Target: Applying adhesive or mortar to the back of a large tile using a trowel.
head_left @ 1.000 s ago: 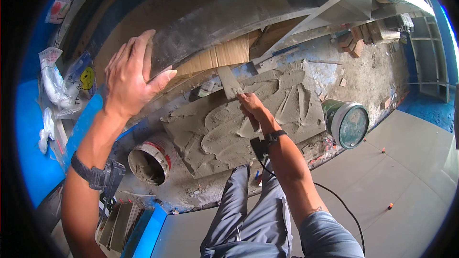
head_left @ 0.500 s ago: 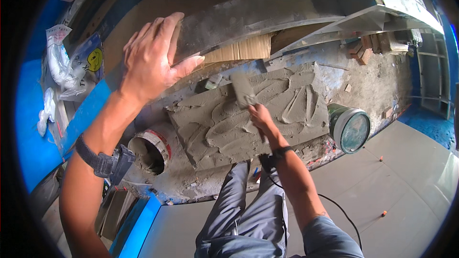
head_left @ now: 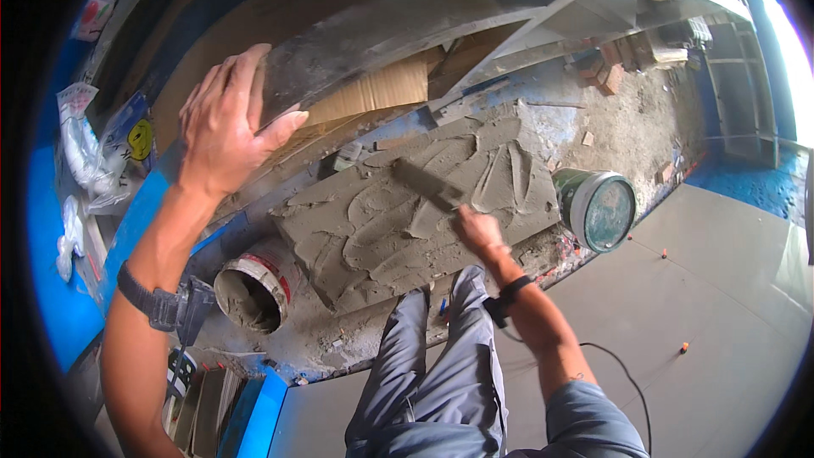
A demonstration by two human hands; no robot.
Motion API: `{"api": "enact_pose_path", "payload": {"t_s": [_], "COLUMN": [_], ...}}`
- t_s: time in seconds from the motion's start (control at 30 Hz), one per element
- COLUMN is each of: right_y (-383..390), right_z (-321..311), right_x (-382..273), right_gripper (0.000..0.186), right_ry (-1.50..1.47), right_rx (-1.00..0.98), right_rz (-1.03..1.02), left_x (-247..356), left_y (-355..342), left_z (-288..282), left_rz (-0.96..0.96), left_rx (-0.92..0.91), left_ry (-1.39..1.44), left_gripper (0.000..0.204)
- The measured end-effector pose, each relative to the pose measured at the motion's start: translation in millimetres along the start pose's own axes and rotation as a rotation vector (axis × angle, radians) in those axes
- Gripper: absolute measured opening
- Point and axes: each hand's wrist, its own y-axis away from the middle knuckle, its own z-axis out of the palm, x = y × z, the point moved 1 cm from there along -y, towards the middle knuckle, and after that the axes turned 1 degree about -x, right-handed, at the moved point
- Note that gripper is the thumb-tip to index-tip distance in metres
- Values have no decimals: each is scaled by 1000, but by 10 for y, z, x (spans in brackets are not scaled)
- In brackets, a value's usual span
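Observation:
My right hand (head_left: pixel 480 231) is closed around the handle of a flat trowel (head_left: pixel 428 185). Its blade lies at a slant against the grey mortar (head_left: pixel 373 233) on a large rectangular slab, which is spread in curved ridges. Up to the left, my left hand (head_left: pixel 222 127) leans on the edge of a dark metal counter (head_left: pixel 339 55), fingers stretched out and thumb apart. A tilted bucket (head_left: pixel 284 267) with mortar inside stands by the slab's left end. By its right end is a green and white bucket (head_left: pixel 585 203).
Pale floor tiles (head_left: pixel 610 314) with small orange pieces cover the near right. A black cable (head_left: pixel 623 365) runs across them. Plastic bags (head_left: pixel 80 148) hang at the left. Bricks (head_left: pixel 606 76) lie at the far right, past rough ground, and cardboard (head_left: pixel 377 89) sits under the counter.
My right hand has drawn the trowel nearer and to the right over the mortar, and its blade has turned to a flatter slant. My left hand stays on the counter edge. The view has shifted.

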Motion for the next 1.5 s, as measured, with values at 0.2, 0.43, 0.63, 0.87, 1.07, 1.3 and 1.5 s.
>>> {"api": "enact_pose_path", "payload": {"t_s": [0.2,0.43,0.63,0.87,1.07,1.3,1.5], "right_y": [-91,-349,-106,184,274,47,64], "right_z": [-914,-540,551,-107,-614,420,1269], "right_x": [1208,1329,-52,441,1523,-13,-1649], "right_gripper": [29,32,31,29,37,30,39], "right_ry": [91,-923,-1287,-97,-153,-1314,-1062], "right_rx": [307,213,-10,-120,374,247,-8], "right_rz": [258,566,352,39,442,549,359], "left_x": [-10,-55,-21,-17,10,49,64], "left_y": [31,84,31,23,18,-65,-56], "left_z": [-6,-49,-7,-7,2,-17,-40], "left_rz": [2,0,-15,-40,-32,40,-7], "left_rx": [-13,-25,-80,-85,-100,-1,-68], "left_ry": [-24,-47,-61,-98,-120,-180,-51], "left_gripper": [70,68,70,73,73,71,73]}}
